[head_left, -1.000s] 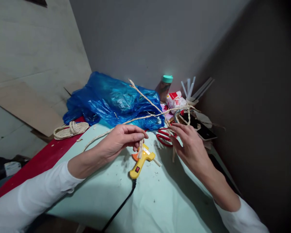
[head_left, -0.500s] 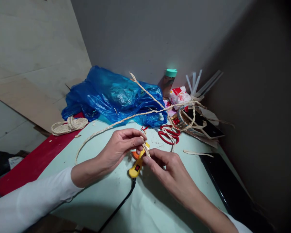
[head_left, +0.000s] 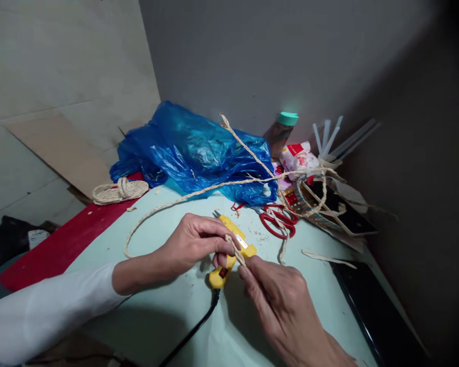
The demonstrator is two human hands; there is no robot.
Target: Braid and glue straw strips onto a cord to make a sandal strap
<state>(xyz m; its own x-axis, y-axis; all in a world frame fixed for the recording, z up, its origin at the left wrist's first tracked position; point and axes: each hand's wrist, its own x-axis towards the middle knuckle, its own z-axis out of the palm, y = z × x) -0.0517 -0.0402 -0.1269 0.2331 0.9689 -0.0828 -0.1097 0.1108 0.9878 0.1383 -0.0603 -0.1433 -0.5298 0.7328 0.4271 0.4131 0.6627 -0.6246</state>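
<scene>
A pale braided cord (head_left: 236, 250) of straw-like fibre runs between my two hands. My left hand (head_left: 199, 243) pinches it between thumb and fingers. My right hand (head_left: 285, 295) grips its lower end with thumb and forefinger, so that end is hidden. Under the hands lies a yellow glue gun (head_left: 219, 278) with a small switch and a black cable (head_left: 199, 323). A longer stretch of braid (head_left: 183, 198) curves from behind my left wrist across the table to the right; whether it joins the held piece is hidden.
A blue plastic bag (head_left: 199, 148) fills the back of the pale green table (head_left: 168, 311). Red-handled scissors (head_left: 277, 221) lie right of centre. A small woven sandal-like piece (head_left: 120, 192) rests at the left. A black flat object (head_left: 371, 306) and a capped jar (head_left: 285, 130) are at the right.
The view has shifted, so the table things sit further right. My right hand has turned and closed in on the braid's lower end. More of the glue gun shows now.
</scene>
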